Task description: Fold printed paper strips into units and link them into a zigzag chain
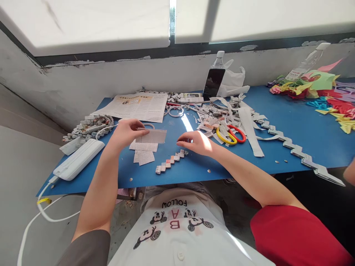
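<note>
My left hand [128, 133] is closed on the upper left edge of a printed paper rectangle [155, 136], pinched between thumb and fingers. Below that sheet lie more small paper pieces [146, 157], partly overlapping. My right hand [195, 143] hovers to the right, its fingers loosely bent and slightly apart, with nothing visible in them. A short zigzag chain of folded paper [168, 163] lies on the blue table [180, 177] below and between my hands.
Scissors with red and yellow handles [230, 135] lie by a heap of paper scraps [210, 114]. A newspaper [135, 105], white power strip [79, 160], phone [213, 82] against a bottle [220, 59], long folded chain [296, 149] and coloured paper [318, 87] surround them.
</note>
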`<state>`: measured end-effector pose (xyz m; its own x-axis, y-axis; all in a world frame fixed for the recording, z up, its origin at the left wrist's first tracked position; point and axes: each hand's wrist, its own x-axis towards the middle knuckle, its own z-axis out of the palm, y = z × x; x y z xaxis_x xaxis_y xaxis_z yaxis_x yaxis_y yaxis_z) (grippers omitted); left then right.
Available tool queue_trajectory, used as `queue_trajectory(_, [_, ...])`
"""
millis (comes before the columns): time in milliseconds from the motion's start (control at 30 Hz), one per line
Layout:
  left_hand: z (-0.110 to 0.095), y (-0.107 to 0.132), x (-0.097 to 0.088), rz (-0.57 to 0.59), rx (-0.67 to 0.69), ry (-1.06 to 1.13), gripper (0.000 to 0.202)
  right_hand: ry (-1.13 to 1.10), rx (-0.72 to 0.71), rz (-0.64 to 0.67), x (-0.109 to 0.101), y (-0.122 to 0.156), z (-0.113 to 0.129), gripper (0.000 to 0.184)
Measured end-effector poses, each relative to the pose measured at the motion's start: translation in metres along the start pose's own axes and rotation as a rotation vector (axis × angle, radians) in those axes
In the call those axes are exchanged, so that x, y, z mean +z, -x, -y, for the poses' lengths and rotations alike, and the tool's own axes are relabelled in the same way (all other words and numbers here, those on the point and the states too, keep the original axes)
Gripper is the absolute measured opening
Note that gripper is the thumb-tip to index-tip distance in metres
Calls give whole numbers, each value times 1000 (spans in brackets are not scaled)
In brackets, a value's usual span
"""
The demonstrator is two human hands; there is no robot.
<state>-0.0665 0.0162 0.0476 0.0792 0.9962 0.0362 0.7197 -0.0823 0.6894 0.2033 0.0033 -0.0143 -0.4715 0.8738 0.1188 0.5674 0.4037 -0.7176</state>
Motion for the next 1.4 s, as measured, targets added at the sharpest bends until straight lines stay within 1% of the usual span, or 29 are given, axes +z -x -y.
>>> queue_trajectory(100, [-2,-1,17,78,62,224,38,-116,-11,-107,2,-2,1,50])
queue_trajectory(167, [-1,-3,32,81,75,288,38,-186,-8,-154,2,-3,1,56])
queue_trajectory(267, [1,-7,54,69,82,309,36,-285,25,-151,0,-5,0,46])
queue_trajectory(333, [2,-8,65,72,75,287,35,-329,66,-138,-1,-6,-1,40])
queue_trajectory(433, [4,-8,75,87,98,286,33,-378,128,-115,-3,-10,-7,40])
queue_trajectory(533, [3,-6,79,68,133,240,31,-451,192,-113,-4,-15,-16,51])
queue_trajectory(600, [2,-5,81,77,134,213,30,-498,232,-109,-6,-17,-22,59])
queue_trajectory(633, [2,-4,81,85,130,199,29,-487,230,-108,-7,-17,-24,58])
queue_trajectory(667, [2,-4,82,86,130,180,28,-446,214,-110,-8,-17,-25,52])
queue_trajectory(767, [2,-4,82,66,199,73,22,-261,150,-142,-11,-16,-25,29])
queue_trajectory(800, [3,-5,82,63,236,27,20,-210,139,-150,-12,-16,-25,28])
queue_trajectory(900, [6,-8,82,82,328,-120,15,-64,115,-133,-13,-16,-24,33])
queue_trajectory(1033, [8,-11,79,105,392,-316,18,165,35,-51,-14,-18,-26,21])
queue_trajectory(1100, [7,-11,78,124,402,-406,22,212,12,-31,-14,-19,-26,18])
queue_trajectory(1200, [5,-11,76,129,415,-514,26,241,28,-14,-15,-18,-23,15])
queue_trajectory(1300, [3,-10,76,150,444,-583,27,271,64,-6,-14,-18,-20,17])
queue_trajectory(1400, [2,-8,75,164,483,-626,26,323,45,11,-14,-18,-18,20])
